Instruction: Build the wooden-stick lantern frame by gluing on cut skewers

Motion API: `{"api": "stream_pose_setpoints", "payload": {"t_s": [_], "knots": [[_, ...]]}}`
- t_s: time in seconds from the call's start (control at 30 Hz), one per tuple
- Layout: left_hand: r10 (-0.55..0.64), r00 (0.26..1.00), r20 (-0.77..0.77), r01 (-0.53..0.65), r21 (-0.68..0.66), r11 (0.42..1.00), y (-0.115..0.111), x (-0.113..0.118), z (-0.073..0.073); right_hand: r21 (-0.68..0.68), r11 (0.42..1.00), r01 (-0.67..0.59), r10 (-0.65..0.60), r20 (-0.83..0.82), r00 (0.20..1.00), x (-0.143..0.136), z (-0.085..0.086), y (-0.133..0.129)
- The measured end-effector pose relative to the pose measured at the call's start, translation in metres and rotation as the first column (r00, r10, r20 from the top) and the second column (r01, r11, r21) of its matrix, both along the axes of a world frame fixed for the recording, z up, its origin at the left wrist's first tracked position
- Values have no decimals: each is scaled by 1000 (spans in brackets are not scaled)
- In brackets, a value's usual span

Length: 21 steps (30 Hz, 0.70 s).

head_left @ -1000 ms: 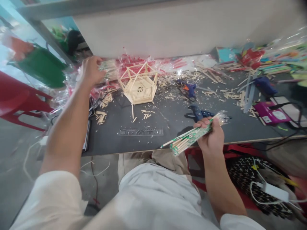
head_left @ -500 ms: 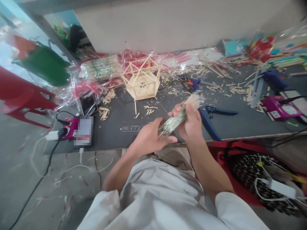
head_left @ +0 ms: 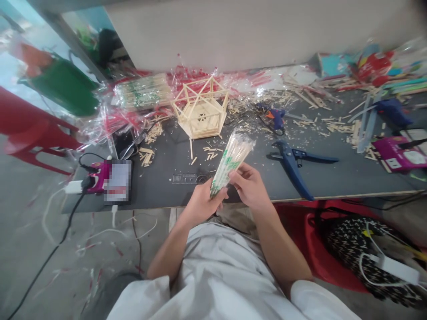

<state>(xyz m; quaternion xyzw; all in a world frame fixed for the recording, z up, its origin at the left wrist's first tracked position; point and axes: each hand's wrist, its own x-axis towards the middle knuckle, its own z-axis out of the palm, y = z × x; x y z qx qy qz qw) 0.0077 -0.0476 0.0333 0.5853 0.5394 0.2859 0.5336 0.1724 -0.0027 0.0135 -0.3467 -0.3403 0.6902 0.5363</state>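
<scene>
We have a clear packet of sticks (head_left: 230, 162) in both hands, held up over the near part of the dark table (head_left: 156, 178), in front of our white shirt (head_left: 220, 262). Our left hand (head_left: 202, 198) is clamped around the lower end of the packet, and our right hand (head_left: 249, 184) grips its right side, thumb on the front. The packet leans, its top tipped away from us and to the right; green print shows on the wrap. Just beside our left hand a clear ruler (head_left: 183, 178) lies flat, its right end partly hidden. Beyond the packet we see a many-sided frame (head_left: 210, 109) of pale sticks standing on the table, with short cut pieces (head_left: 210, 155) scattered in front of it. To the right of our right hand lies a blue cutter (head_left: 294, 173), its handles spread, and behind it a blue and orange glue gun (head_left: 276, 119). We find more packets (head_left: 143, 92) at the back left, near crumpled red and clear wrapping (head_left: 116, 122). A phone (head_left: 116, 180) with a blurred screen rests near the table's left end, a white cable at its lower edge; a purple box (head_left: 396, 153) sits far to the right.
</scene>
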Motion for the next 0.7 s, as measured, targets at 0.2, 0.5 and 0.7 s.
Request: {"api": "stream_pose_setpoints", "payload": {"t_s": [0.2,0.5,0.7], "knots": [[83,915,-395,-10,182,983,-4,3,7,30,982,186,-187,74,979,-3,-15,0],[54,999,4,-54,-37,998,1,0,-2,117,984,133,-145,103,984,0,-29,-2],[197,943,268,-165,-139,977,8,0,-16,51,991,122,-125,51,991,0,-26,1]]}}
